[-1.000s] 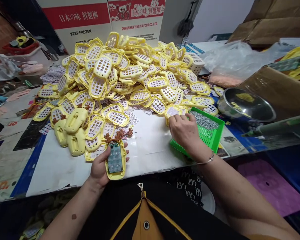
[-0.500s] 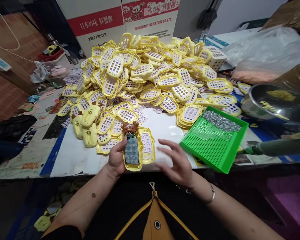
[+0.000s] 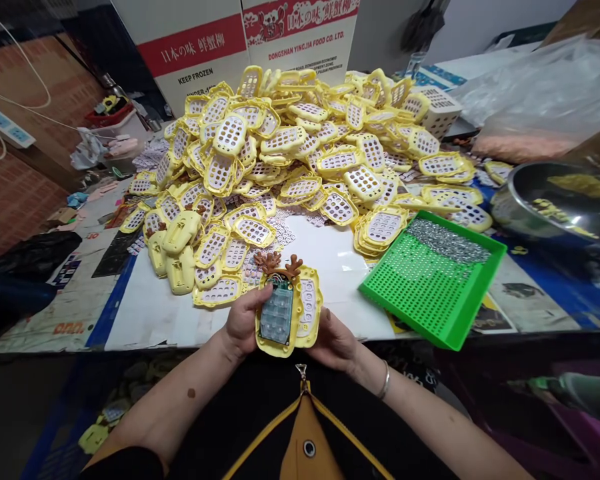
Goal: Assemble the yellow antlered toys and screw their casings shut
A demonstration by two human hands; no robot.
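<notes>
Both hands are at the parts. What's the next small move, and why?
I'd probably have the right hand turn the keypad shell over onto the board shell: the left hand holds the latter with its circuit board exposed, while the former sits partly behind it, inner side also facing the camera, so they aren't closed.

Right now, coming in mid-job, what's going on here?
A person's left hand holds a yellow casing with a circuit board inside and brown antlers on top. The right hand is at the edge of a yellow cover, partly behind the casing. Beyond lies a heap of covers; a green tray stands to the right.
</notes>
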